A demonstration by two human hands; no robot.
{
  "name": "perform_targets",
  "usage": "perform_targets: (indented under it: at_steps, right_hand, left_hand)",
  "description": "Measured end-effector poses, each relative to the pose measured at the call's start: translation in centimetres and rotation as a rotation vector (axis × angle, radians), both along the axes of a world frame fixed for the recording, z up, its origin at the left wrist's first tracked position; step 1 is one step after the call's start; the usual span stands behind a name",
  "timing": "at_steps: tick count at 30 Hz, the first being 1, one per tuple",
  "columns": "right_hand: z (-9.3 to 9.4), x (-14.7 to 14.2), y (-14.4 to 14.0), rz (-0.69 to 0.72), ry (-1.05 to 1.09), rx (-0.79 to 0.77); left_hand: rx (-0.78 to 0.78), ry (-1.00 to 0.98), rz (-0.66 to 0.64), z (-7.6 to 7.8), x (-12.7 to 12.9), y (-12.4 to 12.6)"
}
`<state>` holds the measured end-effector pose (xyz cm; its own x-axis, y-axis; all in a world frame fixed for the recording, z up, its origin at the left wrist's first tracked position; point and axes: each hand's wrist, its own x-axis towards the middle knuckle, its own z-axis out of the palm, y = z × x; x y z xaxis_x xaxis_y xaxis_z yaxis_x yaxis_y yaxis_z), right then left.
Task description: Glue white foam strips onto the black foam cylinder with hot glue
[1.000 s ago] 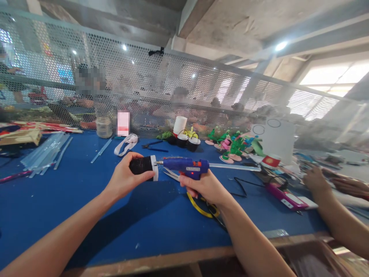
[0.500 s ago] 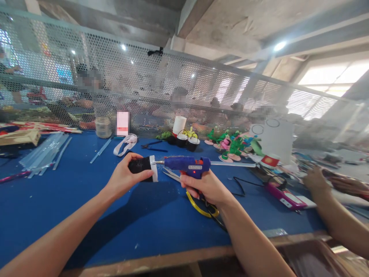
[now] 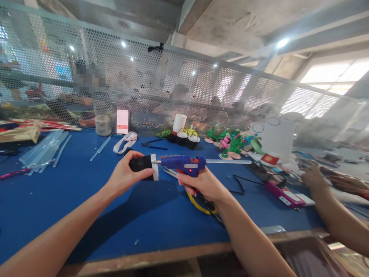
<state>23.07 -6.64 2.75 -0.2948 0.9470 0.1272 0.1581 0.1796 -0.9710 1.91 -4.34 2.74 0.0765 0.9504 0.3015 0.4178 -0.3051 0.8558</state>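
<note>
My left hand [image 3: 129, 171] is wrapped round a small black cup [image 3: 141, 164] with a white rim, tipped on its side with its mouth to the right. In my right hand [image 3: 198, 184] is a blue glue gun [image 3: 182, 162], a clear glue stick [image 3: 229, 161] poking out of its back end. The gun's metal nozzle is at the cup's white rim; whether it touches I cannot tell. Under my right hand lie scissors [image 3: 201, 204] with yellow handles, partly hidden.
Glue sticks [image 3: 43, 152], a glass jar [image 3: 103, 125], a white ribbon [image 3: 125, 143] and pliers [image 3: 154, 145] lie behind. Small black buckets [image 3: 193, 142] and green figures [image 3: 235, 146] stand farther back. A purple power strip [image 3: 284, 195] sits right, near a co-worker's hand [image 3: 315, 179].
My right hand and the glue gun have shifted slightly left, so the nozzle reaches a little farther over the cup's rim. The cup has barely moved.
</note>
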Motion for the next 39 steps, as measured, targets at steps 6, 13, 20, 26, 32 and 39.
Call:
perform_targets:
  at_steps: [6,13,20,26,32,39]
  right_hand:
    - [-0.1,0.0,0.1,0.009,-0.004,0.010]
    - [-0.2,0.3,0.2,0.024,0.016,-0.028]
    - [0.1,0.0,0.0,0.094,0.209,-0.074]
    - [0.0,-0.3,0.1,0.104,0.183,-0.104]
    - [-0.1,-0.3,0.1,0.089,0.204,-0.098]
    - [0.0,0.0,0.1,0.105,0.201,-0.089]
  left_hand:
    - [0.021,0.024,0.008,0.1,0.0,-0.1]
    - [-0.078,-0.138,-0.041,-0.3,0.0,0.2]
    - [-0.294,-0.425,-0.186,-0.9,0.0,0.4]
    - [-0.378,-0.510,-0.250,-0.9,0.1,0.2]
    - [-0.370,-0.497,-0.266,-0.9,0.0,0.2]
    - [-0.365,-0.493,-0.267,-0.8,-0.1,0.2]
